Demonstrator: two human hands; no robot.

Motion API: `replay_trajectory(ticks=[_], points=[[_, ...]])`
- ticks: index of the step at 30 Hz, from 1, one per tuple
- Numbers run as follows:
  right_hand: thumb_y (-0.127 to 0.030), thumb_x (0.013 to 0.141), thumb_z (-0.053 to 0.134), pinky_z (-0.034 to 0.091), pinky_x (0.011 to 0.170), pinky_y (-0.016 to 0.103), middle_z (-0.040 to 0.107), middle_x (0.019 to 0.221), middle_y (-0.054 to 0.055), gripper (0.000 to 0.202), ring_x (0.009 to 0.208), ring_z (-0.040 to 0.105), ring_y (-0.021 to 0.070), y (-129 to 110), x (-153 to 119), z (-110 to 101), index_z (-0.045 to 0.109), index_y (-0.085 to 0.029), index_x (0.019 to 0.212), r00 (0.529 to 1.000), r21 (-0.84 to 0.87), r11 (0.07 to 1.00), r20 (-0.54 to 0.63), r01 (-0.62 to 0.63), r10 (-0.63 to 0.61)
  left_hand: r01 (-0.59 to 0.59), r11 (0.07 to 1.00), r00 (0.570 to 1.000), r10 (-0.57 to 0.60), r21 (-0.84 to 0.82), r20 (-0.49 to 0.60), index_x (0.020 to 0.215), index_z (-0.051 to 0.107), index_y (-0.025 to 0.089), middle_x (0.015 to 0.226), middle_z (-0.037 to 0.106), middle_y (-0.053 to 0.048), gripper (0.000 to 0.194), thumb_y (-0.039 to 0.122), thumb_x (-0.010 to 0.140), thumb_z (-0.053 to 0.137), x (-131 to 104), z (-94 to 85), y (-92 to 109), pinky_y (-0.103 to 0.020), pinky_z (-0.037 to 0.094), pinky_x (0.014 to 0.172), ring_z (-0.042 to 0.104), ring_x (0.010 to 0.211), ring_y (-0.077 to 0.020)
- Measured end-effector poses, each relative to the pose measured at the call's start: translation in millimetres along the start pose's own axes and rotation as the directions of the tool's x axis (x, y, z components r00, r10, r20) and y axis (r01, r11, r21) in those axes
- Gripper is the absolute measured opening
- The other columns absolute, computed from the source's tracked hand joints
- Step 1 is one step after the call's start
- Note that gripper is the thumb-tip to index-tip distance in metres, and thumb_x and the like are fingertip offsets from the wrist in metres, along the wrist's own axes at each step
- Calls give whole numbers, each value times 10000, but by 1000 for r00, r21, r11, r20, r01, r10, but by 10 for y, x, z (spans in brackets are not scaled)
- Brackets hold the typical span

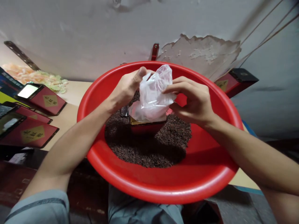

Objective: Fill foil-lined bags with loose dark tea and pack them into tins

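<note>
Peeling wall [201, 51] behind, I see right fingers [175, 88] pinched on the bag [153, 93], likely steadying it at the box [147, 128]; left fingers [141, 72], half hidden, I can't judge.

Two bare hands show: one left hand [128, 84] and one right hand [193, 99]. There is one translucent plastic bag [153, 96], one red plastic basin [163, 193] and one bed of loose tea leaves [149, 155]. Red boxes number five: three boxes on the left [40, 100], one box in the basin [147, 128] and one box on the right [235, 84]. Four gold diamond labels [50, 100] are visible, some only partly. One small black object [124, 111], one red strip [154, 52], one dark perforated strip [22, 55] and at least three cords [275, 33] complete the count.
</note>
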State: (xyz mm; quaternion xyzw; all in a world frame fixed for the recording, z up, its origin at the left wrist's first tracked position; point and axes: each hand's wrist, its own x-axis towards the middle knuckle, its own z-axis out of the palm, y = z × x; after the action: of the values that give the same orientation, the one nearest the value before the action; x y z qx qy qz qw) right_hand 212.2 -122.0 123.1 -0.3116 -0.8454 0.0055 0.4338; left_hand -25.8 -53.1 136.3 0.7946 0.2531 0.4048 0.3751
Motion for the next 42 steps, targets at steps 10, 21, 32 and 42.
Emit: replay_trajectory(ticks=[10,21,32,42], points=[[-405,1021,628,614,892,367,755,1133,81,253,979,730,204,-66,56,-41,776,-251,1157,984,226,971,175,-74,35,-229,913,970,244,336,-1,1053,787,184,1010,816,-33,257,323,847,854,-145,-119,423,-353,612,897,735,889,-183],[-357,817,823,662,836,437,665,1375,164,1143,1039,741,273,-20,4,303,104,-239,1698,946,282,906,163,-316,279,-205,883,835,383,423,-394,1216,681,255,1209,763,-41,310,501,1070,559,-121,68,545,-380,595,973,708,1161,-218],[-486,652,936,503,1125,548,628,1418,170,878,1318,583,337,-27,213,181,602,-184,1406,937,386,861,244,-331,250,-322,886,750,454,334,-481,1450,519,296,1296,700,-16,599,723,1038,442,273,-118,855,-424,475,1064,560,1298,-248],[-603,603,927,608,1012,556,741,1186,115,882,1134,702,334,-562,997,144,599,-217,1325,951,782,579,57,-231,303,-284,838,834,456,466,-311,1447,521,302,1341,677,-67,827,879,978,158,433,-9,1406,-389,543,954,584,1325,-278]])
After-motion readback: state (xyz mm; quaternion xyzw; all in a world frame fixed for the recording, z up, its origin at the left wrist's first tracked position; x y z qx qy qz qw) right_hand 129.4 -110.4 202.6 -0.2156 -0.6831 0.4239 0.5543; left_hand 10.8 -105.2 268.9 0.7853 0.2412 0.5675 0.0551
